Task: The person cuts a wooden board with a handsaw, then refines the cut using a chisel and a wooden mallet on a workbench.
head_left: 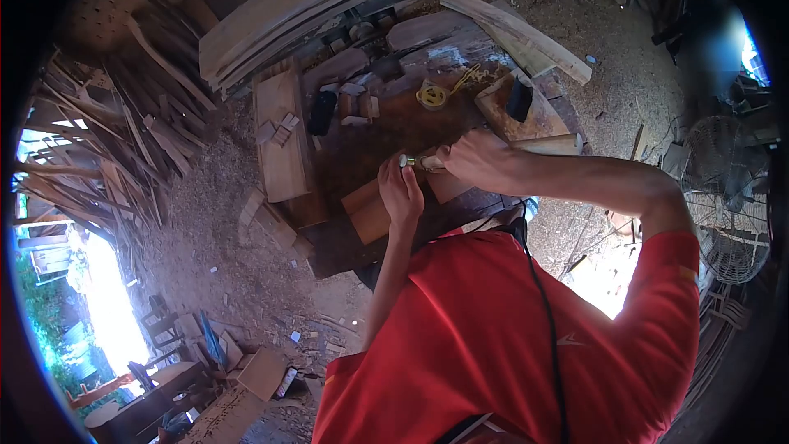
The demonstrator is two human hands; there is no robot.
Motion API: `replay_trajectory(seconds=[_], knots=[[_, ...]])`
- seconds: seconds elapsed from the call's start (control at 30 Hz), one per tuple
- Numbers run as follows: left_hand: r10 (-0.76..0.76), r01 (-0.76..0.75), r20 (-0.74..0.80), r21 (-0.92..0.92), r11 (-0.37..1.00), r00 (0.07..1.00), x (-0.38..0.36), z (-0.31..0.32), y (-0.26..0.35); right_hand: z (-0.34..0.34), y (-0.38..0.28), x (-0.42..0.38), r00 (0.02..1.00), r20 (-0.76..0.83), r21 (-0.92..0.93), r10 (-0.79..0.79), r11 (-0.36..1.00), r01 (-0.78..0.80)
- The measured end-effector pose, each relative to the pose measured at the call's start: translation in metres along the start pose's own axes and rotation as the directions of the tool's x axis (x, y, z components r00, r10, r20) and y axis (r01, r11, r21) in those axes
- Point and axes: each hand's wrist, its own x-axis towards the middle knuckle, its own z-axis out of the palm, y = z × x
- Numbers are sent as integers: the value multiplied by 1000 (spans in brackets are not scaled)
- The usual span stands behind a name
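Above the brown workbench [362,152], my two hands meet at a small yellowish, brass-like tool with a pale round end [413,162]. My right hand [477,162] is closed round its right part, hiding much of it. My left hand [400,191] has its fingertips pinched at the pale end. A flat reddish-brown piece of wood [366,212] lies just below my left hand. Another light brown wood piece [448,187] sits under my right hand. What kind of tool it is cannot be made out.
A yellow tape measure [431,95] lies beyond my hands. Black objects [322,113] and small wood blocks [355,105] are on the bench. A wide board [280,136] stands at its left, stacked planks [288,20] behind. Scrap wood [123,156] piles up far left; wire fans [723,197] are right.
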Motion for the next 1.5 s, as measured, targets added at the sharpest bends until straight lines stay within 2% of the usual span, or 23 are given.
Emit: replay_trajectory(seconds=[0.37, 0.57, 0.73, 0.83, 0.97, 1.03, 1.17, 1.27, 1.37, 1.5], knots=[[9, -11, -49, -55, 998, 999, -5, 0, 4, -5, 1, -14, 999, 33, -52, -7, 999, 9], [58, -59, -46, -21, 998, 997, -3, 0, 8, 13, 4, -38, 993, 68, 61, 98, 993, -102], [127, -126, -12, 34, 991, 992, -4, 4, 6, 17, -3, -48, 988, 39, 115, 152, 981, -156], [112, -114, 29, 98, 989, 993, -7, 4, 9, 22, -4, -50, 988, 31, 124, 148, 981, -151], [111, -111, 1, 64, 992, 994, -1, 4, 8, 22, 4, -45, 991, -57, 91, 120, 989, -115], [88, -87, -11, 40, 995, 996, 1, 6, 6, 16, 7, -40, 993, -2, 76, 115, 991, -114], [134, -133, -19, 48, 990, 991, 1, 6, 5, 12, 2, -42, 986, 94, 69, 141, 987, -147], [162, -161, -7, 63, 985, 987, -1, 7, 5, 17, 0, -49, 991, -8, 56, 137, 989, -136], [174, -174, 8, 82, 981, 985, 0, 6, 2, 32, 2, -54, 986, -79, 118, 148, 983, -138], [173, -176, 39, 62, 983, 984, 10, 10, 2, 43, 10, -55, 981, -29, 134, 190, 974, -185]])
